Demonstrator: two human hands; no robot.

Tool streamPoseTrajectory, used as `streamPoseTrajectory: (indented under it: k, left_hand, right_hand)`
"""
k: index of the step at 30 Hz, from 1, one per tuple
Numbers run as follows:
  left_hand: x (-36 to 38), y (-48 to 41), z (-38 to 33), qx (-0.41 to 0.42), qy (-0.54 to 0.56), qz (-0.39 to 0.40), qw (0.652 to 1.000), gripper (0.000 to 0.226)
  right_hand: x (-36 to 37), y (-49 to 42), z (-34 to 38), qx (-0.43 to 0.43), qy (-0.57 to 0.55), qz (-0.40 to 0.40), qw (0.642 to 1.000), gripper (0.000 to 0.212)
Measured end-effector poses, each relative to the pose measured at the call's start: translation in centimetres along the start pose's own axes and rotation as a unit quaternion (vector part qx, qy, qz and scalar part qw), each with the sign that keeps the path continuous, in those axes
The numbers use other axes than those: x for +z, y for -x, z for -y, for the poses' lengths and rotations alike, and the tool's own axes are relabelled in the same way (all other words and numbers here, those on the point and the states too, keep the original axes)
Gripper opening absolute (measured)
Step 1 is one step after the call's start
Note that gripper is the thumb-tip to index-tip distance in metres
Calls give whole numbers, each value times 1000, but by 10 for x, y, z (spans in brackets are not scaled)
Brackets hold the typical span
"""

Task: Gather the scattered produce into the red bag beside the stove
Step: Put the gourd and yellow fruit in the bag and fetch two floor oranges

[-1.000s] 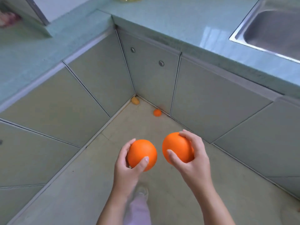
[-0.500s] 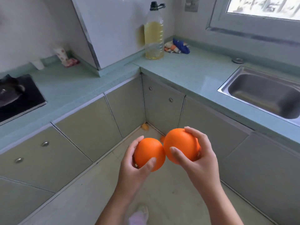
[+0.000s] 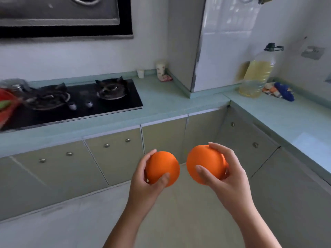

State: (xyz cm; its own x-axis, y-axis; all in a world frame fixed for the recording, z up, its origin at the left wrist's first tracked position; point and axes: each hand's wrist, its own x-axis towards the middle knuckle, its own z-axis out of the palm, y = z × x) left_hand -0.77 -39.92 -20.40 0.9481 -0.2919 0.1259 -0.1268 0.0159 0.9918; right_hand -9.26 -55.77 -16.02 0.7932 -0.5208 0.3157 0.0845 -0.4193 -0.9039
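Observation:
My left hand grips one orange at chest height over the floor. My right hand grips a second orange just to its right; a small gap separates the two fruits. The red bag shows only as a blurred sliver at the far left edge, on the counter to the left of the black gas stove. The small produce pieces seen earlier on the floor in the cabinet corner are hidden behind my hands.
A pale green L-shaped counter runs over beige cabinet doors. An oil bottle and a blue cloth sit on its right leg, two paper cups by the stove. A range hood hangs above.
My view has swung up and left from the floor corner to the stove, bringing the red bag into sight. Both hands keep their oranges, which have drawn slightly apart.

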Motion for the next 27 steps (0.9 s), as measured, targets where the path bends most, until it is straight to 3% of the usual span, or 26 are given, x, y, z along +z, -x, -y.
streamPoseTrajectory:
  k: [14, 27]
  left_hand:
    - [-300, -23, -10, 10, 1, -233, 972, 59]
    - [-449, -11, 16, -8, 9, -398, 917, 57]
  right_hand:
    - [312, -18, 107, -87, -97, 240, 962, 51]
    - [500, -4, 140, -92, -127, 376, 913, 50]
